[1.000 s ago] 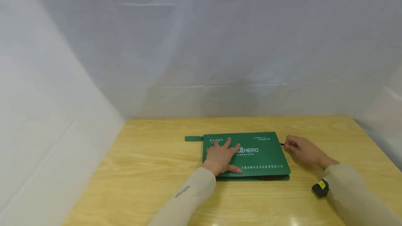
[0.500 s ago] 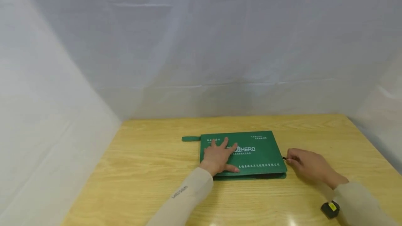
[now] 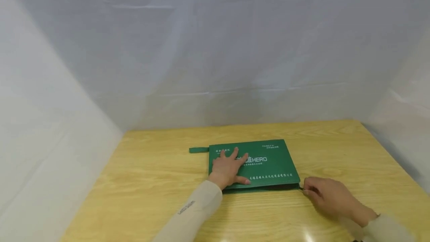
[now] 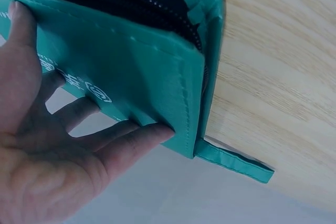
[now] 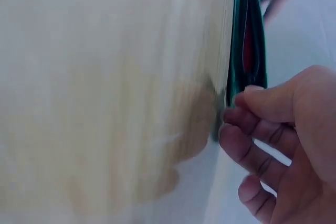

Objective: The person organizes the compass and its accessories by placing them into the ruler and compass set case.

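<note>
A green zip document bag (image 3: 268, 156) with white lettering lies flat on the table. My left hand (image 3: 228, 169) rests on its left part with fingers spread and straight. At the bag's front right corner my right hand (image 3: 330, 197) pinches the dark zipper pull (image 3: 301, 188) between thumb and forefinger. Along the near side the zipper gapes, with its black teeth (image 4: 152, 4) showing in the left wrist view. In the right wrist view something red (image 5: 248, 51) shows through the gap. My right thumb and fingertips mostly hide the pull there.
The light wooden table (image 3: 151, 182) carries the bag. A green wrist strap (image 3: 199, 149) sticks out from the bag's left edge. White sheeting (image 3: 201, 47) hangs behind the table and along both sides.
My right hand has drawn the zipper pull along the bag's right side toward me, from near the back to the front corner. My left hand keeps its place on the bag.
</note>
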The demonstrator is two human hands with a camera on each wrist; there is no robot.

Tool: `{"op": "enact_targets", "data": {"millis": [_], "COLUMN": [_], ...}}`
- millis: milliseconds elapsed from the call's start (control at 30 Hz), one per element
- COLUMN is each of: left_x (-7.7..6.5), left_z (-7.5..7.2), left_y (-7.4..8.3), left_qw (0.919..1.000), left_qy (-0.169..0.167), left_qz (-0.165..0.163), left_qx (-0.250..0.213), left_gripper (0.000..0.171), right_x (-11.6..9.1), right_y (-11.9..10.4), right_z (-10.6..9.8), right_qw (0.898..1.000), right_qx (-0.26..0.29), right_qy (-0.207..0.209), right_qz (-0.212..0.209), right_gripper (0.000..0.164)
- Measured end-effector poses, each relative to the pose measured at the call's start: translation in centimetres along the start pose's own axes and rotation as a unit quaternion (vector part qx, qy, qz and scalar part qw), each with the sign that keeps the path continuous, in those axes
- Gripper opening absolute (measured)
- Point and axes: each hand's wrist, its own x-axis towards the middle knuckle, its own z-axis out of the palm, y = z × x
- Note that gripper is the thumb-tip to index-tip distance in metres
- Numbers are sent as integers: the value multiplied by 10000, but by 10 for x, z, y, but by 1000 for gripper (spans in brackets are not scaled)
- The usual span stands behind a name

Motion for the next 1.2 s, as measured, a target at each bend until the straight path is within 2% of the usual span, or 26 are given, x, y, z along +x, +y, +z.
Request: {"op": "enact_targets", "data": {"millis": [100, 333, 633, 933, 1200], "left_x": [0, -1, 2, 2, 0], "left_z": [0, 0, 0, 0, -1], "left_y": [0, -1, 3, 14, 14], "left_qw": [10000, 10000, 10000, 9997, 9995], "left_qy": [5, 44, 39, 190, 249], "left_qz": [11, 50, 4, -5, -7], "left_qx": [10, 57, 65, 162, 175], "left_gripper": [91, 92, 92, 91, 92], "right_x": [-3, 1, 21, 33, 47], "right_y": [-10, -30, -55, -73, -84], "right_z": [4, 14, 25, 36, 46], "right_qw": [9999, 9991, 9968, 9944, 9935], "right_qx": [57, 105, 335, 875, 1048], "right_qy": [112, 131, -205, -399, -412], "right_qz": [1, 394, 692, 446, 179], "right_gripper": [23, 21, 16, 11, 9]}}
